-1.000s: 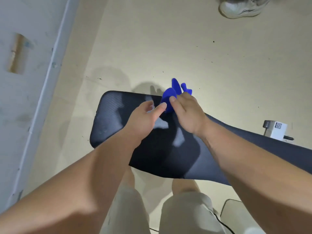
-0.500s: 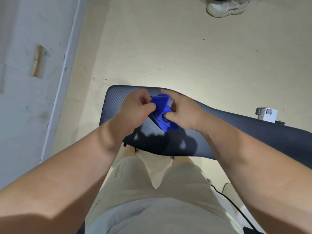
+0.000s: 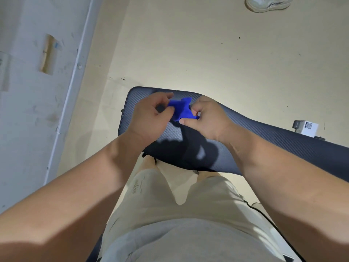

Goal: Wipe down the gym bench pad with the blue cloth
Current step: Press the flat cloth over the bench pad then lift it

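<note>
Blue cloth (image 3: 182, 109) bunched between hands: left hand (image 3: 151, 114) pinches one edge, right hand (image 3: 205, 118) other. Cloth over bench pad (image 3: 264, 135) left end; pad's long axis runs rightward, right hand nearer.

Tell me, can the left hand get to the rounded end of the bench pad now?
Probably yes. The left hand pinches the blue cloth right over that end of the bench pad, nothing lying between. The right hand also pinches the cloth and may need to release.
</note>
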